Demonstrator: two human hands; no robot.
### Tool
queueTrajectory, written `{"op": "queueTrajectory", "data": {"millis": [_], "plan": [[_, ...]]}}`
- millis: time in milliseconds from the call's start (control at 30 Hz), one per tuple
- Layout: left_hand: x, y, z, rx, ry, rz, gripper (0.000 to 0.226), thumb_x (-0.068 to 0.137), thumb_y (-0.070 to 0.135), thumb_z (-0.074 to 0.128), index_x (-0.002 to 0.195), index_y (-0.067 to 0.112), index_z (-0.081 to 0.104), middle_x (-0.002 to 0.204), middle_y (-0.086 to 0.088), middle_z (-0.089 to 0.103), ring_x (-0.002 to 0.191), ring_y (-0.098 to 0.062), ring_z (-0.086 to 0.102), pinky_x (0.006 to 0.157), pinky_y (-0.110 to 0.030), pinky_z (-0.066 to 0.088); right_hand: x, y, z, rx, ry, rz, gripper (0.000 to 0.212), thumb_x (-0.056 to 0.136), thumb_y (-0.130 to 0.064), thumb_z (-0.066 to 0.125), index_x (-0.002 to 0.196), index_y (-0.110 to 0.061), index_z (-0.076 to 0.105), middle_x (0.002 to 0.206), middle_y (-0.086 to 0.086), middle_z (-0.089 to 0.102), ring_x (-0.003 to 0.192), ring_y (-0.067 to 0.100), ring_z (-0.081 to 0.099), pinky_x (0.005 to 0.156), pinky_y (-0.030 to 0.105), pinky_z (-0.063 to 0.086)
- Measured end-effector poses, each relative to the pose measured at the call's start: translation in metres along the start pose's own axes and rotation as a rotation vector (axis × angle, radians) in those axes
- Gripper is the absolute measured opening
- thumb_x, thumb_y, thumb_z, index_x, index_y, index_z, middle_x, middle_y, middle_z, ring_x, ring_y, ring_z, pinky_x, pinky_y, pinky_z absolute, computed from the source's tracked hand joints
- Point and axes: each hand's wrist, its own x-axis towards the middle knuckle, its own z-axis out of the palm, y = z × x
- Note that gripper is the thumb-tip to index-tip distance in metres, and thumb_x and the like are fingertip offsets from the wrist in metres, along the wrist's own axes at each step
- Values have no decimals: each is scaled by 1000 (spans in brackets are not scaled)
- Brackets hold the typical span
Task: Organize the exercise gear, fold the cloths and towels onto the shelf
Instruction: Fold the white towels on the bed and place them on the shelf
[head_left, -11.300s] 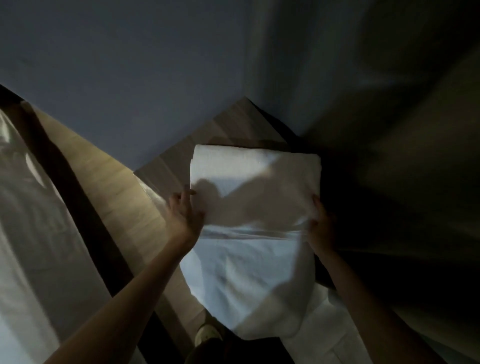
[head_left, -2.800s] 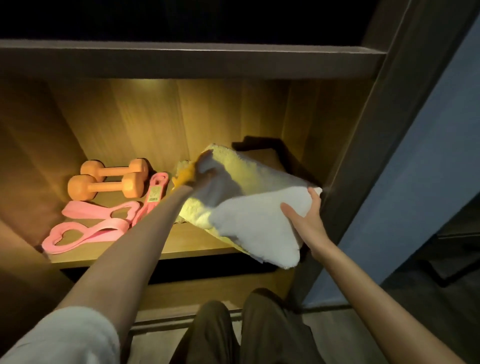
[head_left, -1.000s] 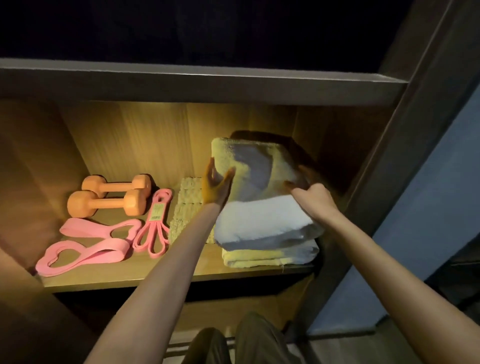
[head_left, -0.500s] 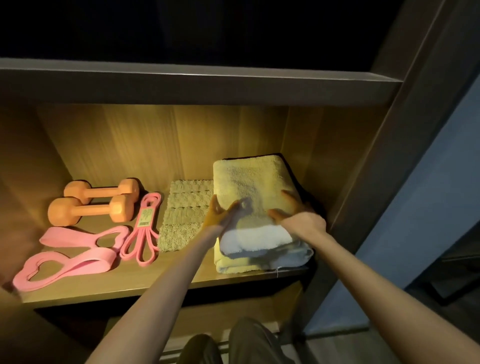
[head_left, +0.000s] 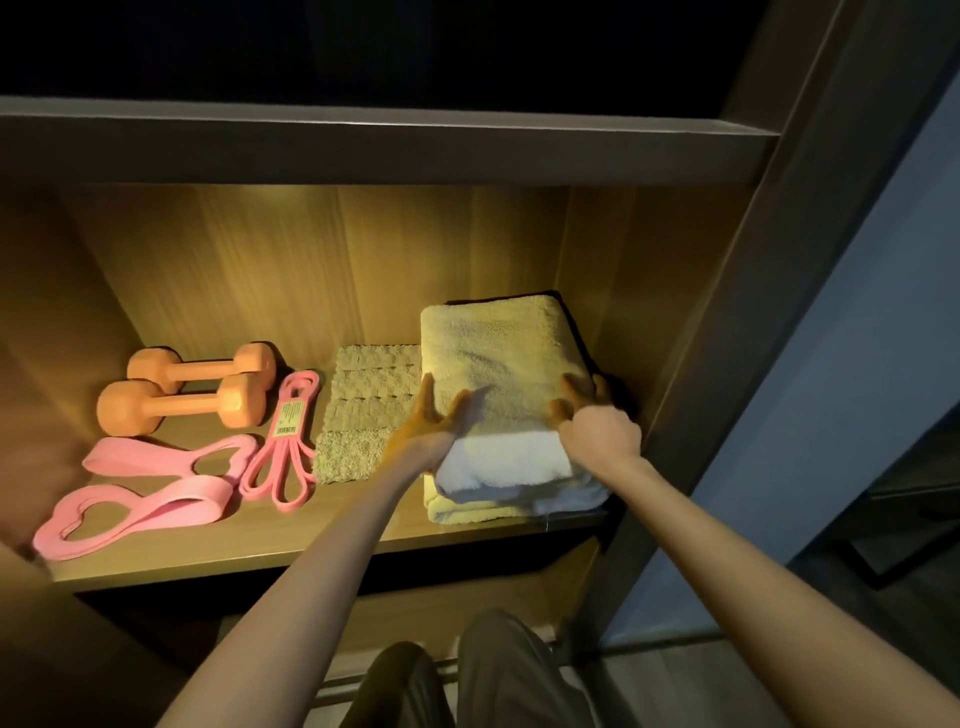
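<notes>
Both palms down, arms stretched forward: my left hand (head_left: 431, 427) lies flat with fingers spread, my right hand (head_left: 597, 430) arches with fingers extended. Neither clasps anything. They press the folded towel (head_left: 498, 343) beneath them onto the shelf (head_left: 311, 540), a small cloth (head_left: 363, 410) just left.

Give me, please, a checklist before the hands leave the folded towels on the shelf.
1. Towel stack lying flat on shelf: ok.
2. Stack's front edge behind shelf lip: ok, barely.
3. Left hand flat against stack's left side: ok.
4. Right hand free of the towel: cannot tell.
5. Stack overlapping textured cloth: cannot tell.
6. Dumbbells out of the way: ok.
</notes>
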Motion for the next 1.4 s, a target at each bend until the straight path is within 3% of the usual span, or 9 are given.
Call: {"op": "queueTrajectory", "data": {"millis": [100, 233, 367, 467, 567, 667, 933, 1100, 1400], "plan": [[0, -6, -6, 836, 11, 162, 95, 75, 78, 48, 150, 42, 2, 150, -9, 36, 104, -22, 58, 80, -31, 47, 2, -3, 0, -21, -23, -164, 42, 99, -32, 33, 119, -11, 63, 132, 13, 55, 112, 30, 55, 92, 38, 43], [-2, -4, 7, 1058, -78, 130, 102, 82, 78, 32, 148, 23, -24, 146, -4, 44, 59, 0, 46, 48, -17, 36, -3, 1, 10, -53, -59, -184, 53, 101, -39, 25, 111, -9, 67, 128, 15, 59, 112, 31, 56, 93, 38, 40], [-5, 4, 5, 1068, -39, 88, 64, 97, 47, 44, 152, 32, 13, 147, -8, 40, 108, -21, 58, 87, -34, 53, -6, 1, 7, 16, -37, -242, 46, 101, -37, 29, 109, -12, 67, 128, 12, 58, 116, 32, 54, 94, 40, 40], [-29, -4, 7, 1368, 190, 367, 47, 100, 37, 31, 145, 43, 20, 155, -14, 20, 140, -36, 28, 105, -48, 41, -26, 8, 14, 81, 141, -377, 34, 101, -37, 33, 99, -18, 61, 96, 2, 56, 105, 28, 54, 97, 42, 35], [-60, -44, 12, 1350, 280, 974, 39, 102, 40, 26, 140, 33, 36, 152, -10, 29, 139, -35, 30, 110, -50, 32, -56, 23, 35, 45, 311, -500, 44, 102, -40, 29, 145, -31, 35, 142, 1, 39, 141, 26, 25, 120, 44, 7], [-67, -102, 13, 1461, 340, 1158, 57, 101, 39, 34, 153, 29, 12, 161, -6, 3, 148, -28, 2, 116, -58, 0, -72, 35, 60, 42, 446, -491, 54, 100, -40, 28, 152, -31, 16, 162, 3, 2, 149, 26, -3, 120, 44, -5], [-25, -138, 17, 1495, 395, 1173, 69, 99, 41, 31, 151, 22, -10, 157, 0, -24, 143, -19, -24, 111, -66, 1, -55, 41, 117, -136, 569, -471, 64, 96, -41, 31, 153, -33, 1, 160, 11, 0, 147, 33, 0, 115, 60, 4], [-1, -136, 16, 1440, 290, 1112, 70, 99, 42, 29, 150, 26, -16, 156, 3, -27, 143, -19, -25, 99, -69, 35, -30, 36, 129, -108, 649, -475, 67, 95, -38, 39, 153, -33, 7, 160, 10, -1, 148, 31, -3, 114, 63, 1], [29, -134, 17, 1453, 155, 1015, 59, 102, 46, 14, 149, 33, -19, 155, 11, -27, 145, -18, -4, 102, -67, 29, -2, 32, 140, -45, 559, -411, 60, 93, -43, 38, 149, -37, 16, 157, 7, 1, 145, 32, -2, 91, 74, 37]]}}
